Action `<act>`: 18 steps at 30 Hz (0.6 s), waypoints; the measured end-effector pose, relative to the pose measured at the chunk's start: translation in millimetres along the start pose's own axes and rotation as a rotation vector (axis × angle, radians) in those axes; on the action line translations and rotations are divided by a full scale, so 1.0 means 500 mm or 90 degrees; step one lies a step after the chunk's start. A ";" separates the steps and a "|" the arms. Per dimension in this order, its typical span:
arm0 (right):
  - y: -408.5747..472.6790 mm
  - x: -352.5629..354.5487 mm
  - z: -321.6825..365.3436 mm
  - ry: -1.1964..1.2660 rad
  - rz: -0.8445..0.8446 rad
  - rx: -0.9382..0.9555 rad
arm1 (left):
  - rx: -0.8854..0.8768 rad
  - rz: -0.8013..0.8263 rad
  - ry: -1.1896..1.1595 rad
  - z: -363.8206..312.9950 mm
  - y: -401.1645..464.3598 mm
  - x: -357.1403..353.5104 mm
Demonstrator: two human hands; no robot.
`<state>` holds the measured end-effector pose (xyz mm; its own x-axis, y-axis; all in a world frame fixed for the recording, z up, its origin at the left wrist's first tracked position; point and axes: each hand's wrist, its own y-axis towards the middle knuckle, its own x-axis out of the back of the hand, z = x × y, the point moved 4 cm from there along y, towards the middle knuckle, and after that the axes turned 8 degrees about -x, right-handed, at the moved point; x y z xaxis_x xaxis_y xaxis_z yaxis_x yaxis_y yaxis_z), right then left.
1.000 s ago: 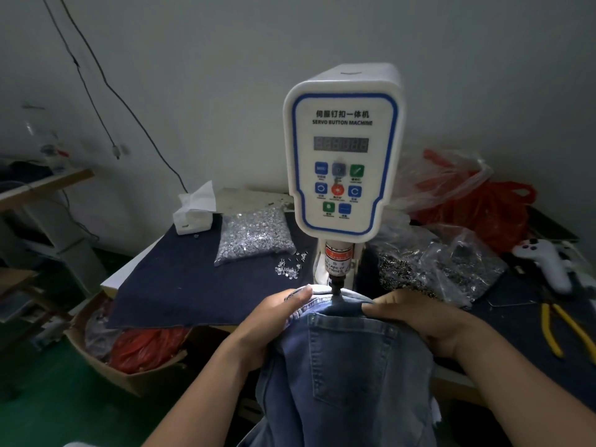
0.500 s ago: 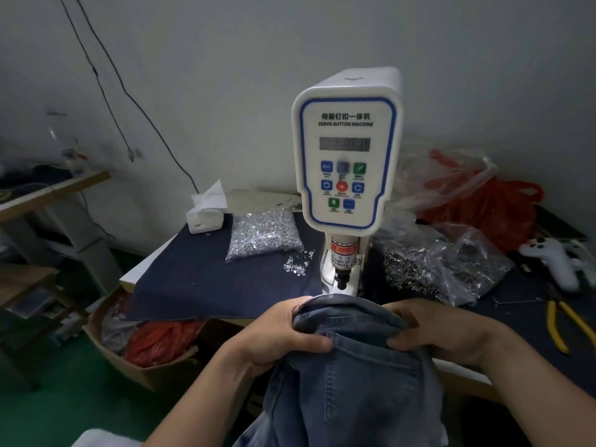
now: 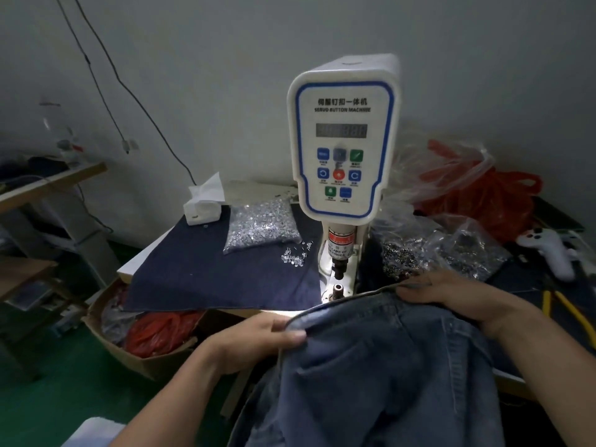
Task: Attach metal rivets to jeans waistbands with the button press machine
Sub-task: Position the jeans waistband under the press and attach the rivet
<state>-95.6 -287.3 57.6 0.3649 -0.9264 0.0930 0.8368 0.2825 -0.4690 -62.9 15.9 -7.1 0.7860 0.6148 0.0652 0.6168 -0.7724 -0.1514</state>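
I'm holding the jeans (image 3: 387, 366) just below the button press machine (image 3: 345, 140), waistband clear of its die (image 3: 337, 288). My right hand (image 3: 451, 295) and left hand (image 3: 258, 340) are each pinching the waistband, likely keeping it taut for positioning.

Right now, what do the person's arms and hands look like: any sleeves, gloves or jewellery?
Both forearms are bare as far as the frame shows, with no sleeve in view. The left hand and right hand wear no gloves. No ring, watch or bracelet shows on either hand or wrist.
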 end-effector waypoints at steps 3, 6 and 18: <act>0.001 -0.003 -0.020 -0.101 0.033 -0.040 | -0.057 -0.053 -0.270 -0.019 0.004 0.001; 0.004 -0.010 -0.017 -0.059 0.019 -0.029 | -0.026 -0.165 -0.088 -0.041 0.033 0.007; 0.078 0.085 -0.006 -0.157 -0.467 0.144 | 0.022 -0.175 -0.195 -0.055 0.051 0.049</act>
<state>-48.8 -316.3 40.6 -0.2524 -0.8211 0.5119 0.9509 -0.3085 -0.0260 -26.8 6.6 17.7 0.5401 0.8204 -0.1876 0.7959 -0.5704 -0.2027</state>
